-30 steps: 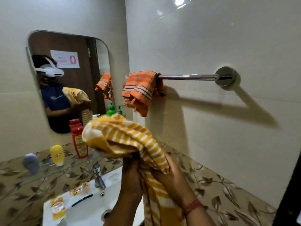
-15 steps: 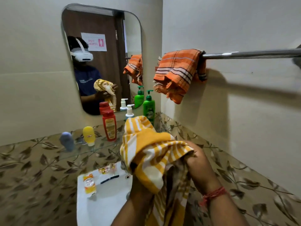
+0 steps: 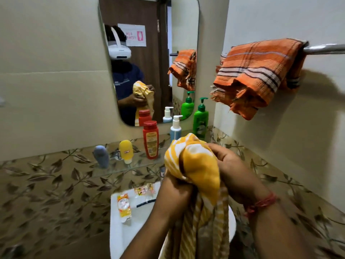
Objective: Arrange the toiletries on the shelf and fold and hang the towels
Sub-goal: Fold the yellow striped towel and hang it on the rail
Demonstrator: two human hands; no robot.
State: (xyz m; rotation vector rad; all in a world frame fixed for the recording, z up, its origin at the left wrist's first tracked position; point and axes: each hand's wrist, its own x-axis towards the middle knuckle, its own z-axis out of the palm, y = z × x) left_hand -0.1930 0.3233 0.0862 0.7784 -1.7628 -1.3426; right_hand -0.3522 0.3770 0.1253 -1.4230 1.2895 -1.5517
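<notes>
Both hands hold a yellow and white striped towel (image 3: 196, 165), bunched in front of me, its tail hanging down. My left hand (image 3: 175, 191) grips it from the left and below. My right hand (image 3: 229, 167) grips its right side. An orange striped towel (image 3: 255, 71) hangs folded over the chrome towel bar (image 3: 324, 49) on the right wall. On the glass shelf (image 3: 119, 167) stand a grey bottle (image 3: 101, 156), a yellow tube (image 3: 126, 151), a red bottle (image 3: 150, 140), a white pump bottle (image 3: 175, 128) and a green pump bottle (image 3: 200, 119).
A white sink (image 3: 119, 230) sits below the shelf, with an orange tube (image 3: 124, 205), small sachets (image 3: 144, 189) and a dark thin item on its rim. A mirror (image 3: 149, 53) hangs above the shelf. Leaf-patterned tiles cover the lower walls.
The view has swung left and down, so the shelf and sink are more central and the bar has moved to the right edge. The yellow towel is bunched tighter between both hands.
</notes>
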